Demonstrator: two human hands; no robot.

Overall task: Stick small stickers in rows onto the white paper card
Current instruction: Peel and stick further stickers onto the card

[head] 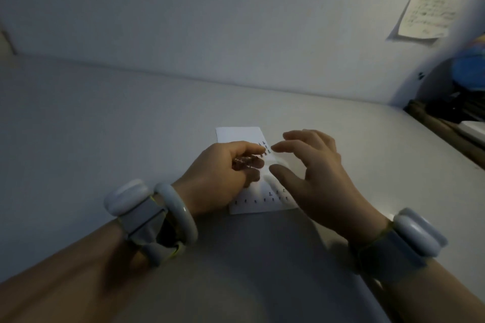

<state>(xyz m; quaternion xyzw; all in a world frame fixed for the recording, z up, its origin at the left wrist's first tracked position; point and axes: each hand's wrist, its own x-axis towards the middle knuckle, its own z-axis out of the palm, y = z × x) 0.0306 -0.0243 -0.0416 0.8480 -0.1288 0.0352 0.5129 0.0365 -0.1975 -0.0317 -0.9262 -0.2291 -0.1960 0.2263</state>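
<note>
Nearest the camera, two bare forearms reach in over the pale table [105, 126], each wrist strapped with a white puck-shaped band; the left wrist also wears a pale bangle [176, 211]. The left hand [217, 178] rests on the white paper card [237, 134], its fingers curled in and pinching a small clear sticker sheet [265, 156] dotted with dark stickers. The right hand [312, 173] hovers just beside it over the card's right part, fingers loosely spread and holding nothing, the forefinger tip close to the sheet. The card lies flat on the table at mid-frame; a row of small dark stickers [262, 200] runs along its near edge, with a few more above it at the right. Beyond, a handwritten note [427, 14] hangs on the white wall at upper right.
</note>
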